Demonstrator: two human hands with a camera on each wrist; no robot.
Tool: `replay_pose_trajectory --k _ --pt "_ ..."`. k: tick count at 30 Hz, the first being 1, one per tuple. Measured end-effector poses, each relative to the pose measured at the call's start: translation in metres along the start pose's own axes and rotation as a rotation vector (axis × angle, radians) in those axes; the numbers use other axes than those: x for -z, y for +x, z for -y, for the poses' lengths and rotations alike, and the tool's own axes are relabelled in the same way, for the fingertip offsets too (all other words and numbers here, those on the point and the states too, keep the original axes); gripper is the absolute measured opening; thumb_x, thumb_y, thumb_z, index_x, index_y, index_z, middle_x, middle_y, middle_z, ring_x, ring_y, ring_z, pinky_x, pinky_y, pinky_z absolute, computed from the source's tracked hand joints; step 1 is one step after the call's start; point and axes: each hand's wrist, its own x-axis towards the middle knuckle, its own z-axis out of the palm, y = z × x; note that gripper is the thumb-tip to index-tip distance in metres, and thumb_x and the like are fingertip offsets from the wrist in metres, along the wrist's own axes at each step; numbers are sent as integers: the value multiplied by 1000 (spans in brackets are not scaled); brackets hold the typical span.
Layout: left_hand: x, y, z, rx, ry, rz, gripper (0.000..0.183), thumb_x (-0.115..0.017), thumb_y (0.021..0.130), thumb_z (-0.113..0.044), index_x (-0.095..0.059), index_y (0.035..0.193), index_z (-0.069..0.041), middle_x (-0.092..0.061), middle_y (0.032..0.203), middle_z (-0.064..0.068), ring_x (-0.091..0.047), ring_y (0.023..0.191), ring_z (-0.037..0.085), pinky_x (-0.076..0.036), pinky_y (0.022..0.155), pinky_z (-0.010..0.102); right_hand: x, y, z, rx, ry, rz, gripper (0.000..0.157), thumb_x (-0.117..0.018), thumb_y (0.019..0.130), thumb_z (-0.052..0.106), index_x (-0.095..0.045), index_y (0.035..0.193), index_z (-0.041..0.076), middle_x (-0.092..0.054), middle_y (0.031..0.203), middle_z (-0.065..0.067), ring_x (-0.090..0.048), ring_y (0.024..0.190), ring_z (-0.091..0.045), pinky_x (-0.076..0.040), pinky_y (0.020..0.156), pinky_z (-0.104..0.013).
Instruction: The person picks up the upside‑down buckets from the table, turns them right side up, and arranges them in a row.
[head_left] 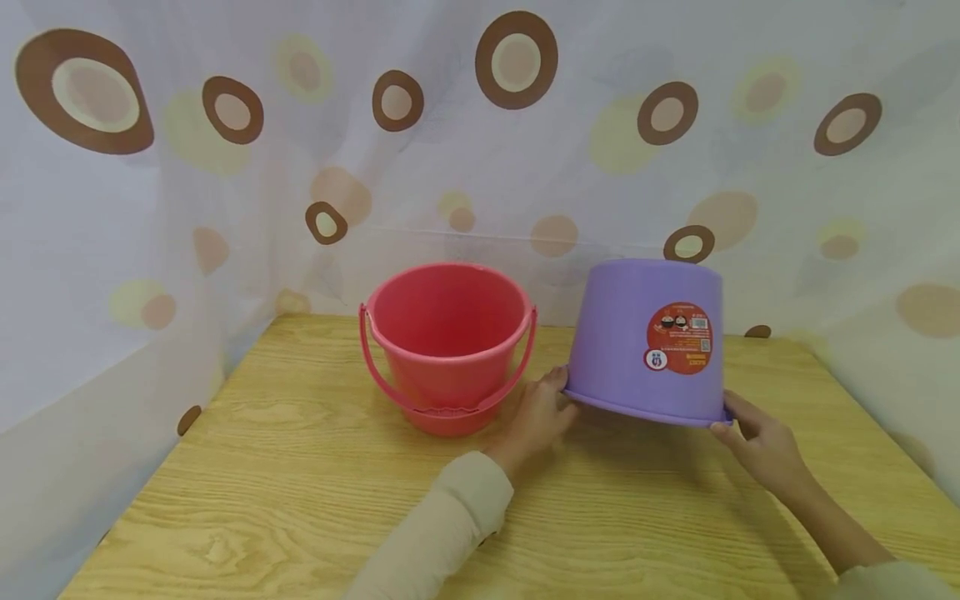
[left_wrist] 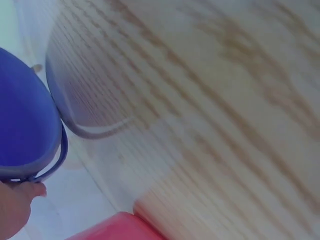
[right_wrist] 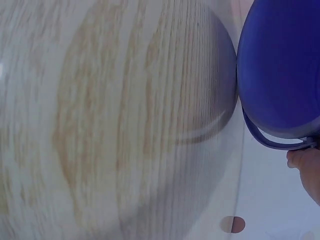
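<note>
A purple bucket (head_left: 622, 333) is upside down and tilted, its mouth facing down and its near rim raised over the table. Its round red label is upside down too. My left hand (head_left: 536, 421) grips the rim on the left side, and my right hand (head_left: 768, 450) pinches it at the right, thumb in front. In the left wrist view the bucket's hollow inside (left_wrist: 22, 115) looks blue, with the handle (left_wrist: 64, 150) hanging beside the rim. From the right wrist, the handle (right_wrist: 267, 142) shows close to the tabletop, near my right fingers.
Just left of my left hand, a red bucket (head_left: 450, 379) stands upright, its handle (head_left: 450, 411) lowered across the front. Both buckets are over a wood-grain table (head_left: 262, 500). A white curtain with brown and yellow circles (head_left: 517, 167) hangs behind and along the sides.
</note>
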Motion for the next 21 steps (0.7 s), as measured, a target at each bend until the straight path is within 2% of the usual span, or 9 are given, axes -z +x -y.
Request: replay_pose_trajectory --k 1,2,3,5,7,9,11,18,21 --pt "-1 0 -1 -5 15 -29 50 -59 89 -22 -47 137 -15 -66 97 -3 -52 53 0 -47 69 16 0 0 0 8 9 4 55 -55 93 28 -41 136 -3 -43 133 -33 -38 128 -22 -25 82 7" --pt "-1 0 -1 -10 25 -55 46 -59 89 -20 -51 134 -15 -65 91 -4 -48 54 2 -44 61 14 0 -1 0 20 9 4 55 -55 93 26 -40 137 -5 -41 134 -34 -35 129 -16 -24 83 7" --pt "-1 0 -2 -17 42 -82 43 -59 88 -17 -54 131 -14 -62 82 -4 -44 57 3 -40 55 14 -1 -1 0 39 14 2 56 -57 92 23 -38 137 -6 -40 135 -34 -33 130 -18 -23 84 7" --pt "-3 1 -2 -31 58 -126 39 -59 87 -15 -59 126 -13 -54 71 -3 -39 56 7 -29 47 15 -1 -1 -1 86 10 -11 58 -60 90 19 -38 137 -7 -39 135 -35 -27 128 2 -22 86 8" --pt "-3 1 -4 -44 37 -142 37 -59 86 -11 -60 123 -10 -62 82 -2 -43 61 7 -31 49 13 -2 0 -2 147 -12 -45 58 -64 86 12 -40 135 -8 -41 133 -36 -22 119 19 -21 87 8" --pt "-3 1 -5 -53 25 -146 39 -60 86 -10 -59 125 -8 -68 97 -1 -49 67 6 -35 54 11 -4 1 -3 197 -33 -95 53 -64 85 6 -45 132 -8 -47 127 -37 -22 113 26 -23 86 8" --pt "-4 1 -5 -69 19 -149 40 -60 86 -9 -58 126 -7 -68 110 1 -52 72 6 -38 57 10 -5 2 -4 229 -39 -148 46 -62 85 1 -49 127 -11 -51 120 -38 -24 108 30 -25 85 7" --pt "-11 6 1 -85 215 -254 33 -64 84 -15 -66 117 -19 -70 78 -4 -47 56 8 -29 45 15 -9 2 -2 257 1 -223 34 -56 86 -8 -51 117 -19 -53 112 -41 -32 104 32 -31 80 7" --pt "-13 8 4 -98 226 -286 27 -64 85 -18 -68 111 -20 -68 74 -5 -47 56 7 -28 44 15 -9 2 0 259 3 -250 32 -56 85 -9 -54 116 -18 -56 109 -39 -33 102 32 -33 78 7"
